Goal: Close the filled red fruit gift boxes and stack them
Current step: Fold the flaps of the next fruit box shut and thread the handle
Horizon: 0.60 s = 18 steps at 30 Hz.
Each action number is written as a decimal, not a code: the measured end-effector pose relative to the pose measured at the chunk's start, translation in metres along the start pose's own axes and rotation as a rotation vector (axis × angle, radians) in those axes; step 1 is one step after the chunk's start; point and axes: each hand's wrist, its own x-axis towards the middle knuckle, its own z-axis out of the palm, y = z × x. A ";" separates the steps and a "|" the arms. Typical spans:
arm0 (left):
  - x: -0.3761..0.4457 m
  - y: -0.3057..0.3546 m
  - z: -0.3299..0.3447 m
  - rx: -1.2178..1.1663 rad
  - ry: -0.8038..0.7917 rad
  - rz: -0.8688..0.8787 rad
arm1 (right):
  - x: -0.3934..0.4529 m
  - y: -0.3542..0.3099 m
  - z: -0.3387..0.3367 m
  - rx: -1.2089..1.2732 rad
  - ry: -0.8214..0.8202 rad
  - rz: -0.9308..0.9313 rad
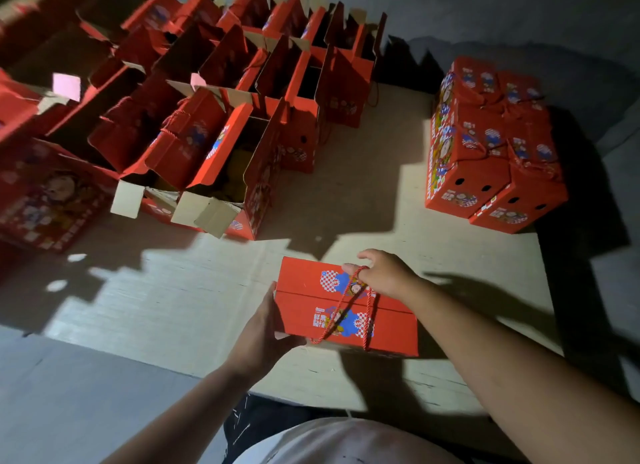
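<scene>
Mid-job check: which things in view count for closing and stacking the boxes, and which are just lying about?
Job:
- closed box, left hand on its end
- rope handle hooked over right hand
- stack of closed boxes
- open boxes waiting

Lying about:
- pink slip
- flat printed box, far left

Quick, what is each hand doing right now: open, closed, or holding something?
Left hand: open, fingers straight, pressed against the end of the closed box.
Right hand: closed, pinching the box's red cord handle.
</scene>
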 end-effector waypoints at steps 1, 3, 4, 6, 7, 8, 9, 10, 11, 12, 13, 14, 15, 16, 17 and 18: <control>0.001 0.000 -0.001 -0.033 0.002 0.001 | 0.001 0.001 0.001 0.110 0.010 -0.041; 0.003 0.001 0.000 -0.068 0.005 0.013 | 0.000 0.003 0.003 0.280 0.039 -0.115; 0.003 0.001 0.000 -0.082 0.004 0.016 | -0.001 0.001 0.005 0.316 0.075 -0.155; 0.002 0.001 0.000 -0.099 0.007 0.016 | -0.007 -0.003 0.007 0.330 0.140 -0.212; 0.002 0.001 0.001 -0.107 0.009 0.013 | -0.012 -0.007 0.006 0.339 0.147 -0.234; 0.003 0.002 0.001 -0.114 0.010 0.010 | -0.018 -0.010 0.004 0.352 0.140 -0.250; 0.003 0.002 0.001 -0.120 0.011 0.007 | -0.024 -0.013 0.002 0.371 0.122 -0.263; 0.003 0.002 0.001 -0.125 0.012 0.002 | -0.032 -0.017 -0.002 0.390 0.097 -0.277; 0.004 0.002 0.001 -0.129 0.010 -0.002 | -0.040 -0.021 -0.006 0.403 0.069 -0.293; 0.004 0.001 0.001 -0.132 0.007 -0.005 | -0.049 -0.024 -0.010 0.410 0.041 -0.311; 0.004 0.001 0.001 -0.131 0.004 -0.007 | -0.058 -0.028 -0.015 0.415 0.011 -0.332; 0.004 0.001 0.001 -0.130 0.006 -0.010 | -0.067 -0.031 -0.019 0.419 -0.020 -0.350; 0.004 0.001 0.001 -0.128 0.009 -0.014 | -0.076 -0.034 -0.022 0.426 -0.056 -0.361; 0.004 0.001 0.001 -0.126 0.011 -0.016 | -0.085 -0.035 -0.024 0.432 -0.094 -0.361; 0.004 0.002 0.001 -0.124 0.012 -0.015 | -0.093 -0.037 -0.025 0.433 -0.133 -0.356; 0.004 0.001 0.001 -0.125 0.013 -0.013 | -0.101 -0.038 -0.025 0.429 -0.168 -0.352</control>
